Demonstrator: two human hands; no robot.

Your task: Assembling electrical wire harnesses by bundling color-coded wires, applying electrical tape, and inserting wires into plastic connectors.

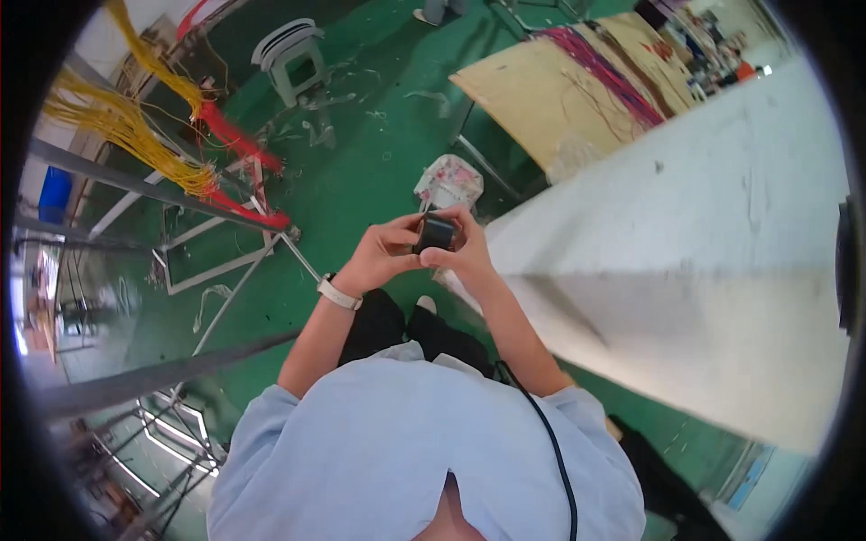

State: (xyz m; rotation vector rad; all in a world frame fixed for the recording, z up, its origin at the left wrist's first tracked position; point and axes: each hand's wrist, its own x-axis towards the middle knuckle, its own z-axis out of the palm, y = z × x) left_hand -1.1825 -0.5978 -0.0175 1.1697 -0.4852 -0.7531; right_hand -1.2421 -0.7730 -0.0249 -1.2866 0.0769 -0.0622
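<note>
Between my two hands is a small black object (437,233) with a glossy, rounded-edged face; its exact kind cannot be made out. My left hand (383,252) grips it from the left, fingers curled at its upper and lower edges. On the other side my right hand (469,250) has its thumb at the lower edge and its fingers bent round the top and right. Both hands are raised in front of my body above the green floor. A watch with a white band (339,292) circles my left wrist.
A large white column-like surface (667,225) stands close on my right. Metal rails (171,365) run along my left, with yellow wires (126,122) and red-wrapped ends (236,140) hanging there. Ahead are a floral-covered seat (460,176), a grey stool (293,68) and a wooden table (519,95) carrying wire bundles.
</note>
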